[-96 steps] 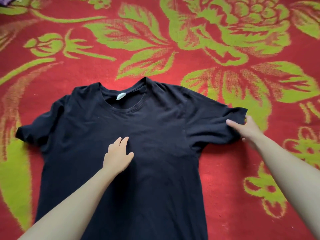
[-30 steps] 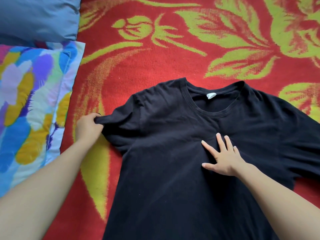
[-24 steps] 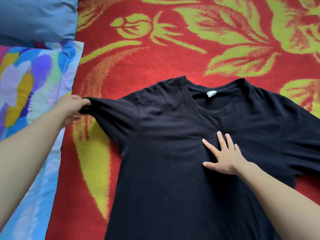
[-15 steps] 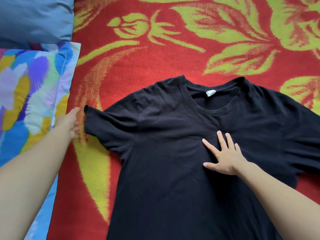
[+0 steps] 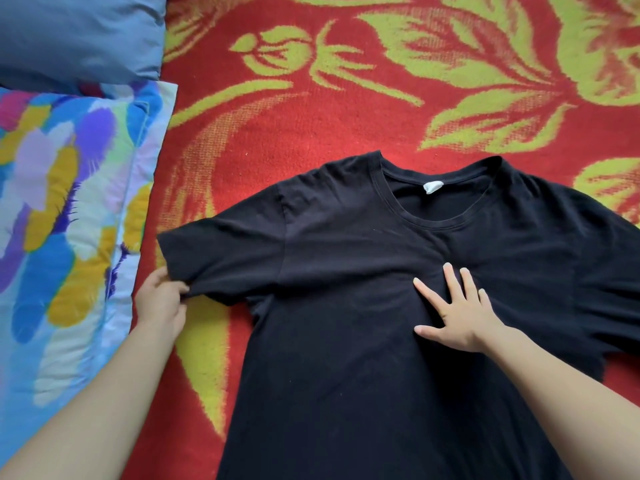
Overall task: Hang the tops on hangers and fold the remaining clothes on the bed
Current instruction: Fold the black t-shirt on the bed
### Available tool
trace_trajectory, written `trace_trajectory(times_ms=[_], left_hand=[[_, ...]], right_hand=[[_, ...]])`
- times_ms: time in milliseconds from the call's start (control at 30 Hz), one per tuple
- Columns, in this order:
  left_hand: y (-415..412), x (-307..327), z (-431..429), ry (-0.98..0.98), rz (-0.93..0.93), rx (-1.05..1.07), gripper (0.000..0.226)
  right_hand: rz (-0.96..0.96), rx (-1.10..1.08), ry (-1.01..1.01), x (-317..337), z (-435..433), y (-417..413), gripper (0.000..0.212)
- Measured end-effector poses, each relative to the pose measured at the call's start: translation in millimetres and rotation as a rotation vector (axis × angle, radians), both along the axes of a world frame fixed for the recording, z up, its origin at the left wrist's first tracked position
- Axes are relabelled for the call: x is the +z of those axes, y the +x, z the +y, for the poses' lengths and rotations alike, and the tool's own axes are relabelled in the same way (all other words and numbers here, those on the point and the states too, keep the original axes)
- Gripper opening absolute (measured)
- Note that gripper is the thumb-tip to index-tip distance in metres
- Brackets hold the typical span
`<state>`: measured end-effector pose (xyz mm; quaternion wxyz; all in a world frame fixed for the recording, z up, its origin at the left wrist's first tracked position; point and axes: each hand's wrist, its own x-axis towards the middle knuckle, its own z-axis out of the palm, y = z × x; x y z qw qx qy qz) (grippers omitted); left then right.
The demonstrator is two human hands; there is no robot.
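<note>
The bed (image 5: pixel 346 109) under its red blanket with green flowers fills my view, and the black T-shirt (image 5: pixel 346 358) lies face up on it, running from the middle down to 6 o'clock with the neck toward 1 o'clock and the far sleeve going off the edge at 3 o'clock. Along 9 o'clock sits a patterned pillow (image 5: pixel 69 220), with a blue pillow (image 5: pixel 79 32) above it at 11 o'clock. My right hand (image 5: pixel 457 317) lies flat on the chest of the shirt just below the collar, fingers (image 5: pixel 452 282) straight and spread, pressing the cloth down and gripping nothing. My left hand (image 5: pixel 161 306), at 8 o'clock, has its fingers (image 5: pixel 176 289) pinched on the lower hem corner of the near sleeve (image 5: pixel 221 258), which lies drawn out sideways with a few folds under the armpit. A small white label (image 5: pixel 433 187) shows inside the neck. I judge I am at the flattening step for this top. Next I should pull the sleeve taut, let go, and then bring a hanger to the neck opening; no hanger is in view.
</note>
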<state>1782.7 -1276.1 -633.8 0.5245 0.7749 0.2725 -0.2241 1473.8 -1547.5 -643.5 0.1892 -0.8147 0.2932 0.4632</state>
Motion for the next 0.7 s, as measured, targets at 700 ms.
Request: trace_trajectory(times_ms=[700], left_hand=[[17, 24, -17, 0.262, 0.042, -0.303, 0.026]], right_hand=[[-0.012, 0.008, -0.019, -3, 2, -2, 0.084]])
